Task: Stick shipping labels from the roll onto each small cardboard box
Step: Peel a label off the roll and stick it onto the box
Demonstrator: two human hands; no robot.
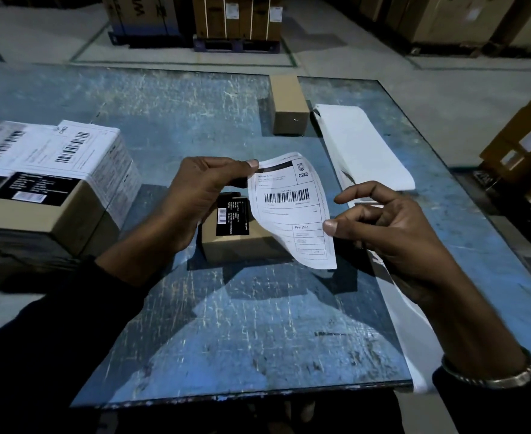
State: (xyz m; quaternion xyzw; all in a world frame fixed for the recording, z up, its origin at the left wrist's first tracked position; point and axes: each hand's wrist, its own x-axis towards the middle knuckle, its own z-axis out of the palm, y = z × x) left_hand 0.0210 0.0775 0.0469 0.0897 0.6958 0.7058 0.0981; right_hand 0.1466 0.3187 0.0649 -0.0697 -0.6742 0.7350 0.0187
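My right forearm comes in from the lower right, a metal bangle (489, 375) on the wrist at the edge of the dark sleeve. My right hand (392, 227) is raised above the blue table (226, 324), palm turned toward me, thumb and curled fingers pinching the right edge of the label (292, 211) near its lower half; the forefinger sticks out straighter above the pinch. My left arm reaches in from the lower left in a dark sleeve, and my left hand (195, 195) holds the label's top left corner between thumb and fingers, knuckles up. The label hangs curved between both hands, printed side toward me, barcode in the middle, lower corner drooping free.

Directly under and behind it sits a small cardboard box (242, 242) on the table, a black sticker on its top, partly hidden by my left hand and the label.

A long white strip of backing paper (364, 145) runs along the right side of the table, passing beneath my right hand and off the near edge.

To the left stands a bigger box (54, 202) with barcode labels already on top. Farther back, near the far edge, another small plain box (289, 104) stands just beside the strip's far end.
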